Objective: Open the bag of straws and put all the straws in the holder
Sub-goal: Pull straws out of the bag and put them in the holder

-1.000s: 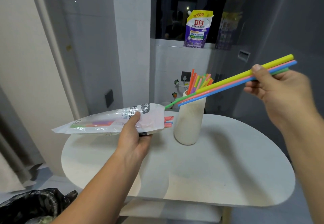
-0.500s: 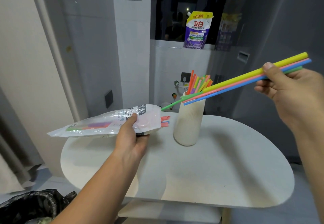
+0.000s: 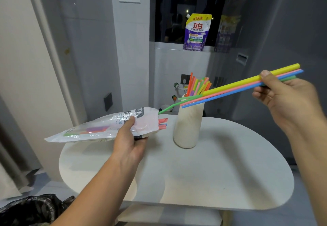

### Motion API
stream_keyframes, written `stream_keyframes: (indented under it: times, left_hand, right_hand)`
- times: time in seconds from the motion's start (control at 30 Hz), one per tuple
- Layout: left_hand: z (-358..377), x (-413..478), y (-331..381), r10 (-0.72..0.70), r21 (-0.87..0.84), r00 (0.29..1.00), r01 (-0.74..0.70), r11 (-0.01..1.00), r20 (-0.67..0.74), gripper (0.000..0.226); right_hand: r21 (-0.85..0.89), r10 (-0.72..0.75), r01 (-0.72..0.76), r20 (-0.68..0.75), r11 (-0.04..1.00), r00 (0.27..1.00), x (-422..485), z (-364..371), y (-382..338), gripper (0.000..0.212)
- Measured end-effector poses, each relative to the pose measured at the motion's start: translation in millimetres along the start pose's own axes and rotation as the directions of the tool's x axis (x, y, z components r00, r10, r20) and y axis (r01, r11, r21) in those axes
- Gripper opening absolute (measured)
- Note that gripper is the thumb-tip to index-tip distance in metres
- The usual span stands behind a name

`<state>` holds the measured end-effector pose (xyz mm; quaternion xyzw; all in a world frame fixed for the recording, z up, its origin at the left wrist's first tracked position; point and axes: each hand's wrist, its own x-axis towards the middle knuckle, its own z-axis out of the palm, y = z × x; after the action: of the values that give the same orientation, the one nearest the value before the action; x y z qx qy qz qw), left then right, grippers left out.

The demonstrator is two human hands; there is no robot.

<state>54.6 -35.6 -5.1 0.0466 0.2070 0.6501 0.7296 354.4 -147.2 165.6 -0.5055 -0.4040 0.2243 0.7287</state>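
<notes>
Change: right hand (image 3: 290, 100) and its straw bundle (image 3: 238, 87) sit slightly further left and lower than half a second earlier; bag of straws (image 3: 99, 128) has drifted slightly left; holder (image 3: 188, 128) unmoved.
Right hand: one; thumb and fingers pinch the straw bundle near its right end, in the air to the right of the holder.
Straw bundle: four colours counted: one yellow, one pink, one blue, plus green with two left ends showing. It crosses in front of the holder's rim; lower green end (image 3: 164, 110) reaches the bag mouth.
Left hand (image 3: 129, 142): one; grips the bag of straws near its open end, above the table (image 3: 230, 172).
Bag of straws: one, clear, roughly level. Three protruding ends (image 3: 162, 121): two coral, one blue. Straws inside: count not readable.
Holder: one, cream, ribbed, upright on the table. Loaded straws (image 3: 198, 84): count not readable.
Background: one purple detergent pouch (image 3: 196, 33) on the ledge; one black rubbish bag (image 3: 31, 209), lower left.
</notes>
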Motion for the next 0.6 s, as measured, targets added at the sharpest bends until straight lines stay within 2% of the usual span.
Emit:
stream_keyframes:
  times: [0.07, 0.17, 0.3, 0.43, 0.53, 0.6]
  left_hand:
    - [4, -6, 0, 0.028, -0.002, 1.0, -0.028, 1.0, -0.004, 0.064]
    - [7, -9, 0, 0.065, 0.014, 0.998, -0.064, 0.998, -0.025, 0.048]
    - [12, -19, 1, 0.042, 0.003, 0.999, -0.042, 0.999, -0.011, 0.061]
    - [28, -40, 0, 0.013, -0.001, 1.0, -0.013, 1.0, 0.012, 0.04]
    - [38, -51, -2, 0.029, -0.006, 0.999, -0.029, 1.0, -0.023, 0.025]
    - [43, -55, -6, 0.016, 0.003, 0.999, -0.016, 1.0, -0.043, 0.024]
  right_hand:
    - [0.01, 0.015, -0.015, 0.008, 1.0, 1.0, -1, 1, 2, 0.015]
    - [0.026, 0.033, -0.033, 0.006, 0.999, 0.999, -1, 1, 2, 0.015]
    - [0.044, 0.053, -0.054, 0.016, 0.998, 0.998, -1, 0, 1, 0.015]
    - [0.079, 0.086, -0.089, 0.038, 0.993, 0.996, -3, 4, 3, 0.015]
    - [0.081, 0.114, -0.119, 0.069, 0.99, 0.991, -9, 12, 9, 0.015]
    - [0.075, 0.122, -0.129, 0.089, 0.989, 0.988, -14, 20, 13, 0.015]
